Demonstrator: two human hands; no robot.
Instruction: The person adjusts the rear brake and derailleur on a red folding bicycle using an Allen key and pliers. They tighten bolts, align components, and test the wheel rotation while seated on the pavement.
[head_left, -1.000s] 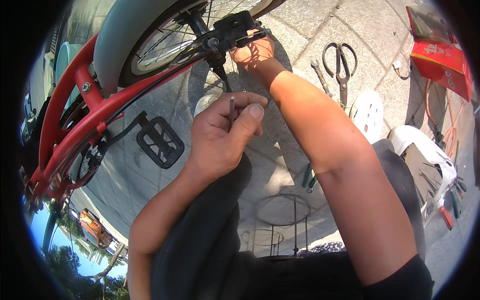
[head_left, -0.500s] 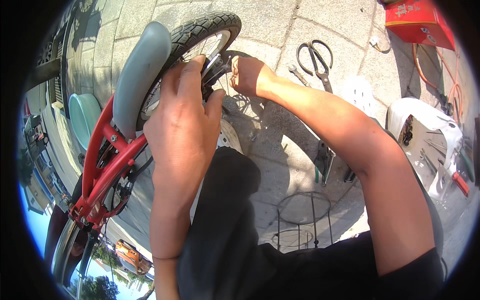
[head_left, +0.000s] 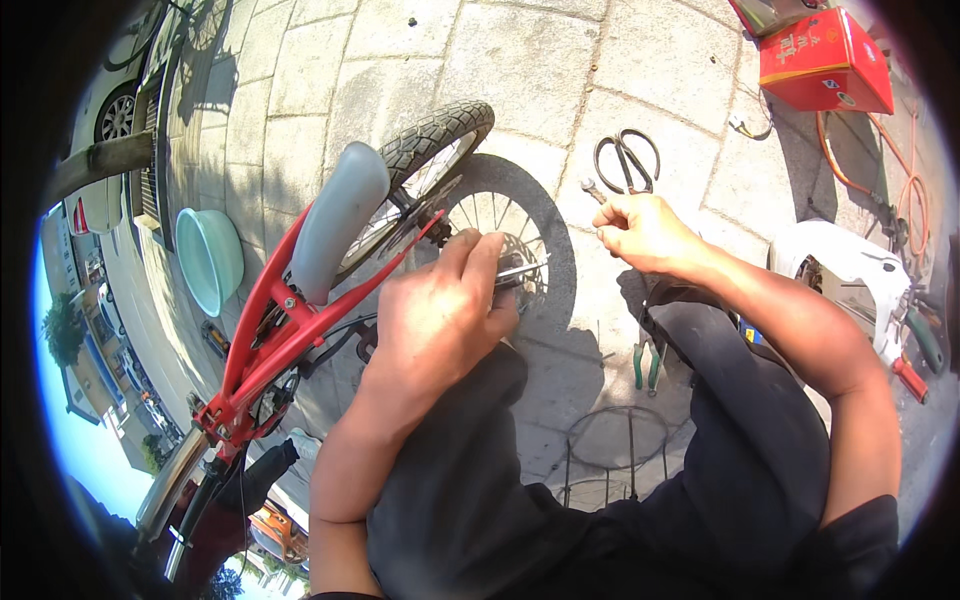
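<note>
A red bicycle frame (head_left: 265, 335) lies at left, with a grey mudguard (head_left: 340, 220) over its black-tyred wheel (head_left: 440, 138). Beside the wheel, my left hand (head_left: 440, 315) is closed on a metal part with a slim silver rod (head_left: 525, 268) sticking out between thumb and fingers. My hand hides most of that part. Over on the right, my right hand (head_left: 645, 232) is closed at the lower end of a small wrench (head_left: 592, 188) on the paving. The fingers cover that end. Black-handled scissors (head_left: 652, 172) lie right beside it, their blades behind my hand.
Green-handled pliers (head_left: 645, 370) lie by my knee, and a wire rack (head_left: 615, 440) stands nearer me. At right are a white plastic cover (head_left: 845, 245) with tools, a red box (head_left: 825, 62) and an orange hose (head_left: 915, 190). A green basin (head_left: 210, 262) stands at left.
My right hand has gone from the wheel hub across to the wrench. My left hand has come away from the wheel, its fingers around the metal part. The view has shifted.
</note>
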